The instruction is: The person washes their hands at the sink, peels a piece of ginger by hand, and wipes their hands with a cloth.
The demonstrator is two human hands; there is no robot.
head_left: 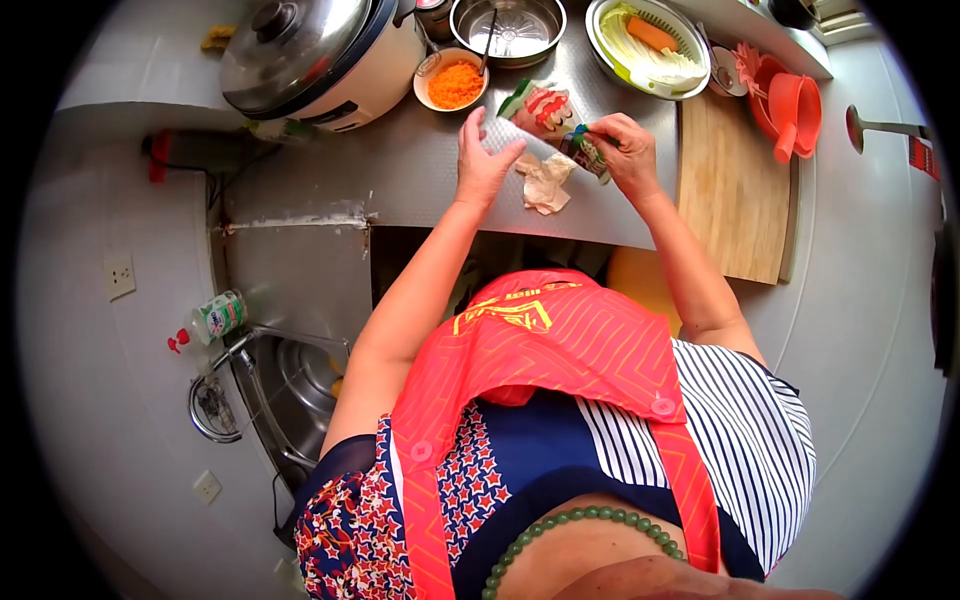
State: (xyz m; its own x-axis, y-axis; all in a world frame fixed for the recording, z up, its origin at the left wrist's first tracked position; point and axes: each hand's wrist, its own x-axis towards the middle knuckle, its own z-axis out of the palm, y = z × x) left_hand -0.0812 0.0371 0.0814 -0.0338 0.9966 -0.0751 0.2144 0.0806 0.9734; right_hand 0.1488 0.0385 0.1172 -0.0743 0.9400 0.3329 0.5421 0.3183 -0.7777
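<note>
Over the metal counter [410, 180], my right hand [625, 155] pinches a plastic food packet [548, 110] near a small blue piece at its edge. The packet is printed in green, white and red and lies tilted between my hands. My left hand [483, 160] is beside its whitish side, thumb and fingers spread apart; whether they touch it is unclear. Below the packet lies a crumpled piece of cream-coloured paper [546, 184]. Just beyond my left hand stands a bowl [424, 92] of shredded orange food [456, 86] with a dark-handled utensil in it.
A large cooker [375, 75] with a lid stands at the back left. Behind are a steel basin [508, 35] and a bowl of cabbage leaves [655, 68]. A wooden board [735, 190] and red plastic scoops [797, 115] are at right; a sink [300, 385] is at lower left.
</note>
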